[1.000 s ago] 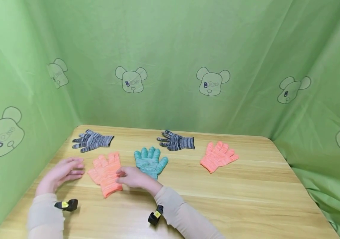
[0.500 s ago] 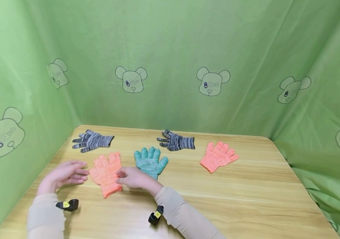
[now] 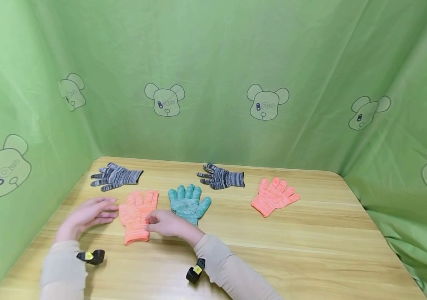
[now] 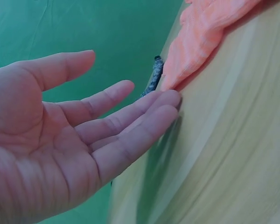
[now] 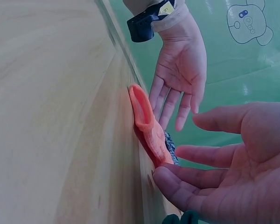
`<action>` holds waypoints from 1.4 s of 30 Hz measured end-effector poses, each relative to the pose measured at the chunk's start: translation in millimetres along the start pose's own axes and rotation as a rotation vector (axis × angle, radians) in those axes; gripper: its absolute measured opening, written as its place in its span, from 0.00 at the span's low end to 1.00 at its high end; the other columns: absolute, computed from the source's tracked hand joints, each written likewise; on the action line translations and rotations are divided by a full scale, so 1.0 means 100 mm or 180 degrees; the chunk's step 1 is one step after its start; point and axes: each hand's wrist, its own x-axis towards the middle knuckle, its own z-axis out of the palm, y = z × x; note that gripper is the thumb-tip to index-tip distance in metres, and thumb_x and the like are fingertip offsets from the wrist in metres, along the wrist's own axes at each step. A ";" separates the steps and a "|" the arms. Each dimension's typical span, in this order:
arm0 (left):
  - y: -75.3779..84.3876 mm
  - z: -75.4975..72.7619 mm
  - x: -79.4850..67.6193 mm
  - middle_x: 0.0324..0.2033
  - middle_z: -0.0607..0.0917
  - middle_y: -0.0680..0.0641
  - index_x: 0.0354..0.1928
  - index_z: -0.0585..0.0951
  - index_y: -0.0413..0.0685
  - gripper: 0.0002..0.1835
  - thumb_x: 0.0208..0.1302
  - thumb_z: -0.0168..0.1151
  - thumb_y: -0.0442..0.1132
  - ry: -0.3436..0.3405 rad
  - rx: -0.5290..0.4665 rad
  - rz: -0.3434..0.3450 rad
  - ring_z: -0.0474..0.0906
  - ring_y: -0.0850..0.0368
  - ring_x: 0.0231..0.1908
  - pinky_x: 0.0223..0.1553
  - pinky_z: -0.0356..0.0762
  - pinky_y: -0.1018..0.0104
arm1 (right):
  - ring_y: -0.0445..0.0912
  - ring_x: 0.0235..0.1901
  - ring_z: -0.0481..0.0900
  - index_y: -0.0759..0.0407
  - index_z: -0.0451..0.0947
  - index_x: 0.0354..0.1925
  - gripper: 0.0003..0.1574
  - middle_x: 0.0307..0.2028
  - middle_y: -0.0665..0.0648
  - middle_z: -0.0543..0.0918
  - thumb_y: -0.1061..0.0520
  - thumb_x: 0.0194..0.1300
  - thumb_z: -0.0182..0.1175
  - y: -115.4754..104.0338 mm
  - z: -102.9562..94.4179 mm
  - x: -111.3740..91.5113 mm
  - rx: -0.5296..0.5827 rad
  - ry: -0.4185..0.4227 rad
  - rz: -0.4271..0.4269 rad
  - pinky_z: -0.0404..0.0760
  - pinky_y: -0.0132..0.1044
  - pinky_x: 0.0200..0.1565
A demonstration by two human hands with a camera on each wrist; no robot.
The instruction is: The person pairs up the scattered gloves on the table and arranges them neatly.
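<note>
Head view: two bare hands flank an orange glove (image 3: 135, 210), spread out on the table (image 3: 310, 246) in the lower left of the frame.
Left hand (image 3: 88, 214): at the glove's left edge, palm inward, fingers loosely extended, thumb apart, gripping nothing. Whether the fingertips touch the fabric or stop just beside it, I cannot tell.
Right hand (image 3: 169, 223): over the glove's right edge, fingers slightly bent, thumb clear of them. The right wrist view shows one fingertip at the fabric, no pinch.
Opposed palms: probably set so to steady soft fabric from both sides, since a push from one side alone could skew it.
Cuff (image 3: 136, 239): towards the bottom of the frame, mouth gaping slightly; so laid, it faces the person.
Teal glove (image 3: 184, 206): just below frame centre, fingers up, lower part hidden behind the right arm (image 3: 213, 250).
Back row: left striped glove (image 3: 117, 177) and right striped glove (image 3: 222, 178), both cuff to the right.
Other orange glove (image 3: 275, 196): right of centre, cuff to lower left.
Spacing: gloves lie apart, perhaps so each can be handled without dragging a neighbour.
</note>
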 end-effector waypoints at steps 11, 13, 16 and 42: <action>-0.01 0.06 0.10 0.68 0.60 0.23 0.70 0.50 0.24 0.37 0.76 0.45 0.50 -0.0018 -0.0054 0.0109 0.76 0.46 0.59 0.60 0.78 0.59 | 0.46 0.55 0.79 0.55 0.79 0.54 0.20 0.53 0.54 0.84 0.48 0.68 0.59 -0.01 0.00 0.00 -0.0057 -0.0029 -0.0036 0.79 0.34 0.57; -0.01 0.06 0.11 0.68 0.59 0.23 0.70 0.50 0.25 0.37 0.76 0.44 0.50 -0.0020 -0.0078 0.0115 0.75 0.45 0.60 0.60 0.78 0.59 | 0.46 0.56 0.79 0.54 0.78 0.55 0.21 0.54 0.54 0.83 0.47 0.68 0.59 -0.01 0.00 0.00 -0.0067 -0.0036 -0.0039 0.79 0.34 0.57; 0.00 0.06 0.11 0.68 0.58 0.23 0.71 0.49 0.25 0.37 0.77 0.44 0.50 -0.0030 -0.0088 0.0128 0.74 0.45 0.61 0.61 0.77 0.59 | 0.45 0.56 0.79 0.53 0.78 0.55 0.21 0.54 0.53 0.83 0.47 0.68 0.59 -0.02 0.01 0.00 -0.0077 -0.0042 -0.0034 0.79 0.34 0.58; 0.04 0.05 0.05 0.70 0.58 0.25 0.72 0.50 0.29 0.35 0.76 0.45 0.48 0.0059 -0.0112 0.0156 0.70 0.42 0.64 0.63 0.75 0.54 | 0.46 0.53 0.80 0.54 0.78 0.55 0.20 0.53 0.55 0.83 0.48 0.68 0.59 0.00 0.00 0.01 0.0108 0.0041 -0.0068 0.80 0.34 0.54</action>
